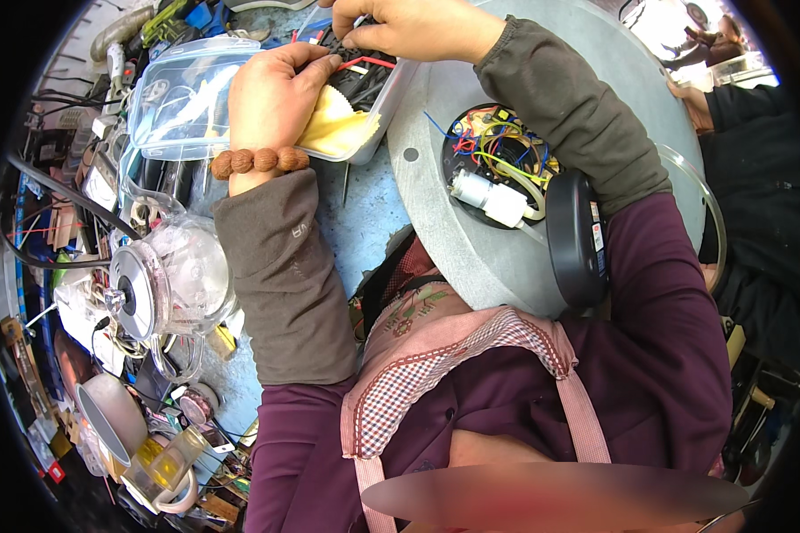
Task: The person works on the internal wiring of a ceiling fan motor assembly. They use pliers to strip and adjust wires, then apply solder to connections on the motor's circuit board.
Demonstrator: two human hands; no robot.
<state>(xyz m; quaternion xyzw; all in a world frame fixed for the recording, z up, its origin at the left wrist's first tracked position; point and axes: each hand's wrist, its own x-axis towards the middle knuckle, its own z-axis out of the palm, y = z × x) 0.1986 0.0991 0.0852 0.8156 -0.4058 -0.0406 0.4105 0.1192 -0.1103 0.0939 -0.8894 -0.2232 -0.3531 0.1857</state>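
At the top of the view, a clear plastic box (384, 133) holds a jumble of dark parts (364, 82), a red wire and a yellow cloth (340, 126). My left hand (274, 96), with a brown bead bracelet (260, 162) at the wrist, reaches over the box's left side. Its thumb and forefinger are pressed together at the dark parts. Above the same box my right hand (409, 28) has its fingers curled into a pinch. Whatever either hand pinches is too small or hidden to make out. A clear lid (187, 102) lies left of the box.
On a round grey metal disc (453, 258) sits an opened round device (498, 142) with coloured wires and a small white pump (489, 197). Beside it stands a black cover (578, 240). A glass teapot (173, 280) and clutter fill the left. Another person's hand (692, 107) rests at the disc's right edge.
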